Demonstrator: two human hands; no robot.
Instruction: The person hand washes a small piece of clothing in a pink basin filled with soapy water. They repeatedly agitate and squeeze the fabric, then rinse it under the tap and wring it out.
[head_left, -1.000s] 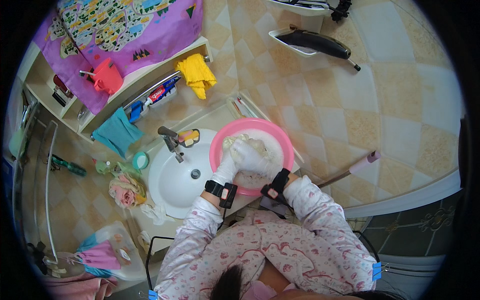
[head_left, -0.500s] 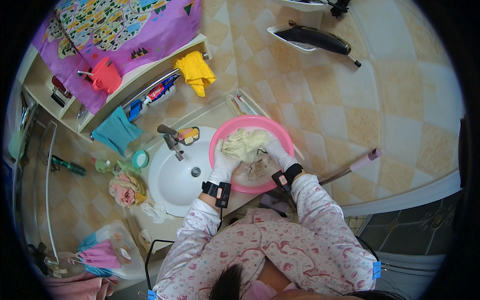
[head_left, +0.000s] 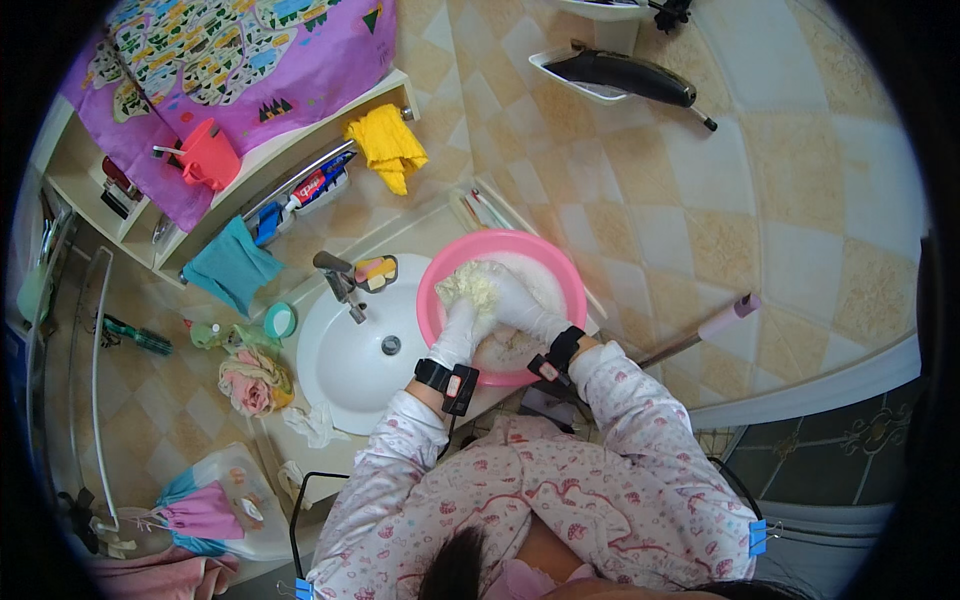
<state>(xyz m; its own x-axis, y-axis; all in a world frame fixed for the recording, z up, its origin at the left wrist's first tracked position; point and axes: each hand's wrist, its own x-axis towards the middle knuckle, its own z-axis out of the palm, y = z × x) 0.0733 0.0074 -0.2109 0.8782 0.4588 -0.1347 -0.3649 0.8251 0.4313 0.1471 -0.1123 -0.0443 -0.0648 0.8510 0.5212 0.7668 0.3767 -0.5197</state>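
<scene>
A pink basin [head_left: 574,290] of cloudy, sudsy water stands on the counter beside the white sink. Inside it is a bunched, pale yellow cloth [head_left: 465,284], wet and crumpled, at the basin's left side. My left hand [head_left: 461,322], in a white glove, grips the cloth from its near side. From the right my gloved right hand [head_left: 508,295] reaches across and is closed on the same bundle. The two hands are close together, and the cloth partly hides their fingertips. Black straps with small boxes circle both wrists.
The sink [head_left: 325,350] with its tap [head_left: 340,283] lies left of the basin. A soap dish [head_left: 378,272] sits behind it. Pink artificial flowers [head_left: 254,380] and a crumpled tissue [head_left: 314,427] rest at the counter's left. A purple-ended pole [head_left: 728,318] leans at the right.
My right hand has moved left across the basin toward my left hand. The cloth, spread wider before, is now bunched at the left, and more suds show on the right.
</scene>
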